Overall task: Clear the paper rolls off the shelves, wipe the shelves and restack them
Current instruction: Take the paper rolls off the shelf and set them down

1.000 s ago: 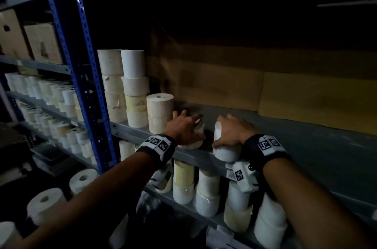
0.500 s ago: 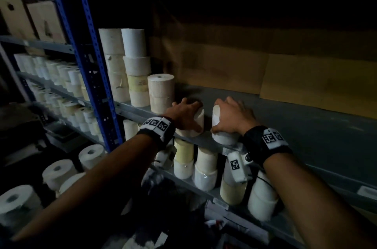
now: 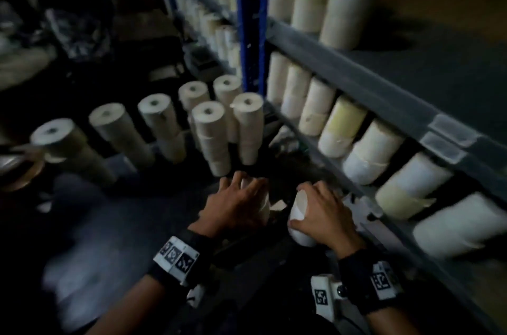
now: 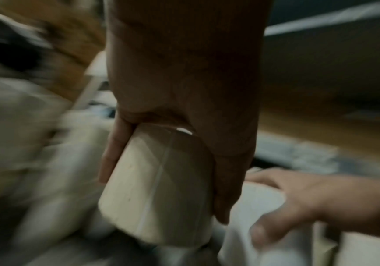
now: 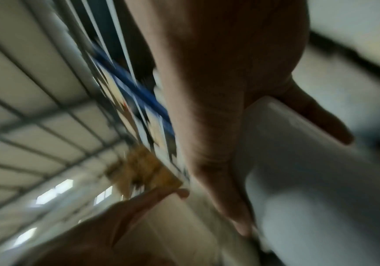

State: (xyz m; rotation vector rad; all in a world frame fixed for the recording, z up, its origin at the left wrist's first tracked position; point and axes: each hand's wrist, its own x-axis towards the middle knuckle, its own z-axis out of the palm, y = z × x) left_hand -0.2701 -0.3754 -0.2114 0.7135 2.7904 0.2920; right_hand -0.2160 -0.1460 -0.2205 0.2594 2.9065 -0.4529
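On the floor at the left stand columns of stacked paper rolls [image 3: 162, 126], upright with their cores showing, likely set there to free the shelves for wiping. Just in front of them the left hand [image 3: 236, 205] reaches down, palm over a cream paper roll [image 4: 152, 189], fingers and thumb curled round its sides; the grip from above suits setting it on end beside the others. Close to its right, the right hand [image 3: 323, 216] wraps a whiter paper roll [image 3: 299, 214] the same way, thumb on one side, fingers on the other, roll tilted with its flat end toward the left hand. Both wrists are bent downward, forearms parallel, apparently lowering the pair together. Further right, the upper shelf [image 3: 428, 76] is largely bare but for a few stacks, while the lower shelf [image 3: 384, 219] holds its row of rolls.
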